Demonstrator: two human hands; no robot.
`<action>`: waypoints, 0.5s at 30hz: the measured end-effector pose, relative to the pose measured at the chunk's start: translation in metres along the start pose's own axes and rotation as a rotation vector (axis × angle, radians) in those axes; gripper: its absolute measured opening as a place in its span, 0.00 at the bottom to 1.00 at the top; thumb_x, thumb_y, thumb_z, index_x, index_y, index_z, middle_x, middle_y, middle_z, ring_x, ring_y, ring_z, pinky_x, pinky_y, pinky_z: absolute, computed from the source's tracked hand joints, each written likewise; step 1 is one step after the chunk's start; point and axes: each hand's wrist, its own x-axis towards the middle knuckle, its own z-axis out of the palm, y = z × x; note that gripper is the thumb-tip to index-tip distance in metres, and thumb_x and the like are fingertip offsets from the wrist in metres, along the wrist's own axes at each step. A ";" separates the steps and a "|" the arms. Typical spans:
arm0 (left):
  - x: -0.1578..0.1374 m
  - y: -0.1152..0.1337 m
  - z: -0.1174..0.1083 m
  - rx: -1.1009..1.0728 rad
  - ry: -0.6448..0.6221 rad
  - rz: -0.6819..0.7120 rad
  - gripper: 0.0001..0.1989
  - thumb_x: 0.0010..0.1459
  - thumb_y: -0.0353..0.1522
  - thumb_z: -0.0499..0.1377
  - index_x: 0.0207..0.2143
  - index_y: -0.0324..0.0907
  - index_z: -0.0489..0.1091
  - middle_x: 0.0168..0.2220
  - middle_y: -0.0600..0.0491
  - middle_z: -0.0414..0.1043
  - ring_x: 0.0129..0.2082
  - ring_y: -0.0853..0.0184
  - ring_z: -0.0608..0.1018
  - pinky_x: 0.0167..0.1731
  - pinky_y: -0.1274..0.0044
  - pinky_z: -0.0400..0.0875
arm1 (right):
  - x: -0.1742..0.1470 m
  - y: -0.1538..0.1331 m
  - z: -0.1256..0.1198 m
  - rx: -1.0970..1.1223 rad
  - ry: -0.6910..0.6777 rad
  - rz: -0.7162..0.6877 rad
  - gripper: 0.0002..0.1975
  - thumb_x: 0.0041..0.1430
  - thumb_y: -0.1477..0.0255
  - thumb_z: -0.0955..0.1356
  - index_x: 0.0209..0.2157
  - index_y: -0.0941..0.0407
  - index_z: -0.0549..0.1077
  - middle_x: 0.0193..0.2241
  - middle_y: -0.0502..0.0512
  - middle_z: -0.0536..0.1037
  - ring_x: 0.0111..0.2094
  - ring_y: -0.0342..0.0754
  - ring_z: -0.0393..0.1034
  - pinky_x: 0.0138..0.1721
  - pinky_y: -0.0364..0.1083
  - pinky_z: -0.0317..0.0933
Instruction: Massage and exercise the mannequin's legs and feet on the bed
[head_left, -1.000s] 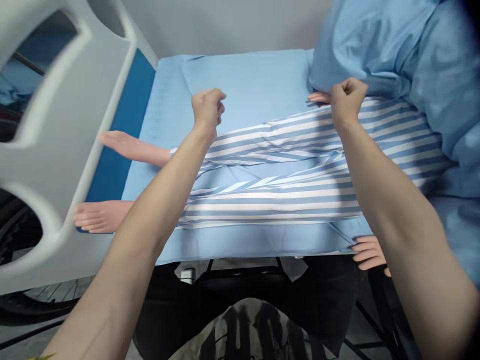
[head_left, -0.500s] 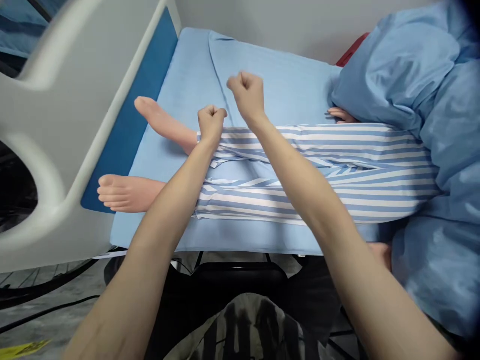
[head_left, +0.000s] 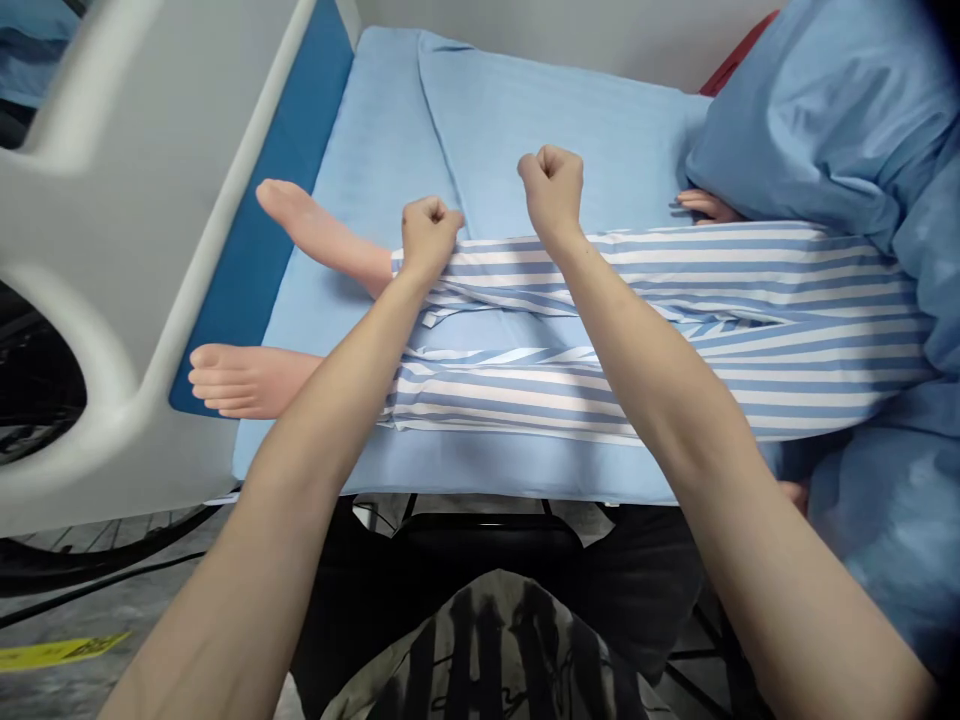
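My left hand (head_left: 430, 235) is closed in a fist over the lower part of the blue-and-white striped trousers (head_left: 517, 400), near the ankle of the farther leg. Further right and a little higher, my right hand (head_left: 553, 195) also makes a fist, above the far trouser leg. Nothing shows in either fist. The trousers are on what looks like a manikin lying on the bed; its far foot (head_left: 292, 205) and near foot (head_left: 251, 382) stick out bare at the left. My forearms cover parts of both legs.
A light blue sheet (head_left: 525, 110) covers the bed. At the left stands the white and blue footboard (head_left: 225, 200). A bunched blue quilt (head_left: 825, 120) hides the manikin's upper body, with one manikin hand (head_left: 709, 205) beside it. Below is a black chair (head_left: 487, 540).
My right hand has moved to the right, widening the space between my fists. The left fist has shifted only slightly. The view has moved a little too.
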 end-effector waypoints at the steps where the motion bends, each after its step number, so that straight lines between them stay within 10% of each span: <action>1: 0.002 0.005 0.002 -0.003 -0.005 -0.010 0.18 0.45 0.29 0.66 0.19 0.44 0.56 0.16 0.58 0.55 0.22 0.70 0.68 0.20 0.78 0.61 | -0.001 0.007 -0.011 0.004 0.020 -0.001 0.23 0.66 0.61 0.62 0.21 0.54 0.49 0.22 0.47 0.49 0.25 0.39 0.53 0.32 0.41 0.58; 15: -0.006 0.028 0.090 -0.070 -0.038 -0.179 0.24 0.49 0.40 0.68 0.21 0.44 0.53 0.14 0.58 0.49 0.22 0.73 0.60 0.21 0.76 0.51 | 0.003 0.045 -0.064 0.034 0.071 -0.008 0.24 0.67 0.55 0.59 0.22 0.54 0.51 0.21 0.47 0.51 0.26 0.40 0.57 0.33 0.41 0.59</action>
